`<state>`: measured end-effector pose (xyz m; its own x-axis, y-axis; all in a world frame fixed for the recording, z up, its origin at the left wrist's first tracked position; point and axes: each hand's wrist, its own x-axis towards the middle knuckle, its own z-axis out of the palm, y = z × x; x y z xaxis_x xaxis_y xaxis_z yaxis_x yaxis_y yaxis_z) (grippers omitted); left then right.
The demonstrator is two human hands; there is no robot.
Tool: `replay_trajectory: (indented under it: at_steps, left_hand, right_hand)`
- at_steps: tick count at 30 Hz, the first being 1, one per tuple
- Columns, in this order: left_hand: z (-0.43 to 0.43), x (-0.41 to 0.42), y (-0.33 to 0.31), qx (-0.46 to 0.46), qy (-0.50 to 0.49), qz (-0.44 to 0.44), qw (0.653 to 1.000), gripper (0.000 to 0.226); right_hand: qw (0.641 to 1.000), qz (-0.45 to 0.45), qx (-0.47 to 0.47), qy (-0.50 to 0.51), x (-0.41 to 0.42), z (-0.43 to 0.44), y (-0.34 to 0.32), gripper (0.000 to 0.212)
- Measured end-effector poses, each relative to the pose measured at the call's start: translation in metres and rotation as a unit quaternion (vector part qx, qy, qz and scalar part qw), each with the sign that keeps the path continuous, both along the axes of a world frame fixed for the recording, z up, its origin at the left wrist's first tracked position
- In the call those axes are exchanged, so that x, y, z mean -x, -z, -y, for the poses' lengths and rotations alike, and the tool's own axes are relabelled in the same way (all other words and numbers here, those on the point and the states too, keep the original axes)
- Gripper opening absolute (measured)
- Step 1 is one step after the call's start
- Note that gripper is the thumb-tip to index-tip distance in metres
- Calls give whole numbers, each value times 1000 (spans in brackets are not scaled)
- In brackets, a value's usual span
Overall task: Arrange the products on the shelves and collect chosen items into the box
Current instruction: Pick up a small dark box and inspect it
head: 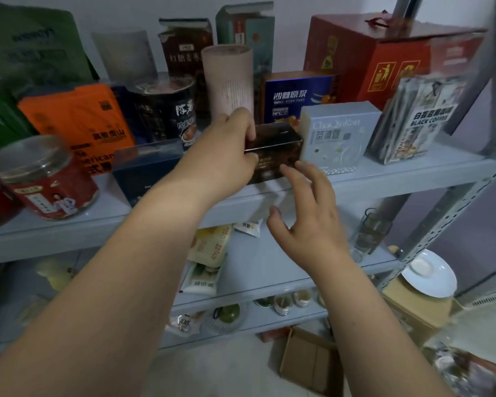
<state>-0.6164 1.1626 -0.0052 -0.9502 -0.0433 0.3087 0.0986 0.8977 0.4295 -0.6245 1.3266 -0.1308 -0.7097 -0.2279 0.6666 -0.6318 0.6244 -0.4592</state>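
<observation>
your left hand grips the left end of the dark brown carton, fingers curled over its top edge and thumb on the front face. the carton sits at the front lip of the upper shelf, its long axis running left to right along that lip. your right hand is open with the fingers spread and holds nothing. it hangs just below and to the right of the carton, fingertips up at its lower right corner (whether they touch the card i cannot tell).

so the free end of the carton lies up and slightly left of your right hand, which is the nearer one to it. a grip there would put one hand on each end.

it is a tight slot. the pale blue tea box stands just beside the carton's right end, seemingly touching it, and the navy box lies close on the left. a pink tube and a blue juice box stand right behind. pulling straight toward you looks the safest way out. if this one is chosen, the open cardboard box sits on the floor, well below and to your right.
</observation>
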Motion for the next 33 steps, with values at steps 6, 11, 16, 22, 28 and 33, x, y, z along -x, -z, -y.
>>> replay_trajectory:
  at_steps: [6, 11, 16, 22, 28, 33]
  left_hand:
    - [4, -68, -2, -74, -9, -29, 997, 26]
    - [25, -113, 20, -253, 20, -30, 967, 30]
    - [50, -159, 53, -453, -2, -22, 891, 35]
    - [74, -216, 79, -535, 4, 25, 845, 32]
    - [98, -263, 101, -544, -3, -21, 839, 49]
    - [116, -292, 114, -549, -15, -60, 833, 52]
  right_hand:
    - [962, 123, 223, -99, -20, 4, -18, 70]
    - [904, 260, 287, -181, -59, 19, -28, 61]
    - [790, 381, 438, -196, -97, 47, -28, 46]
    - [753, 430, 453, -204, -150, 71, -26, 40]
    - [796, 363, 389, -288, -195, 92, -16, 55]
    - [810, 342, 328, -345, -218, 107, -13, 60]
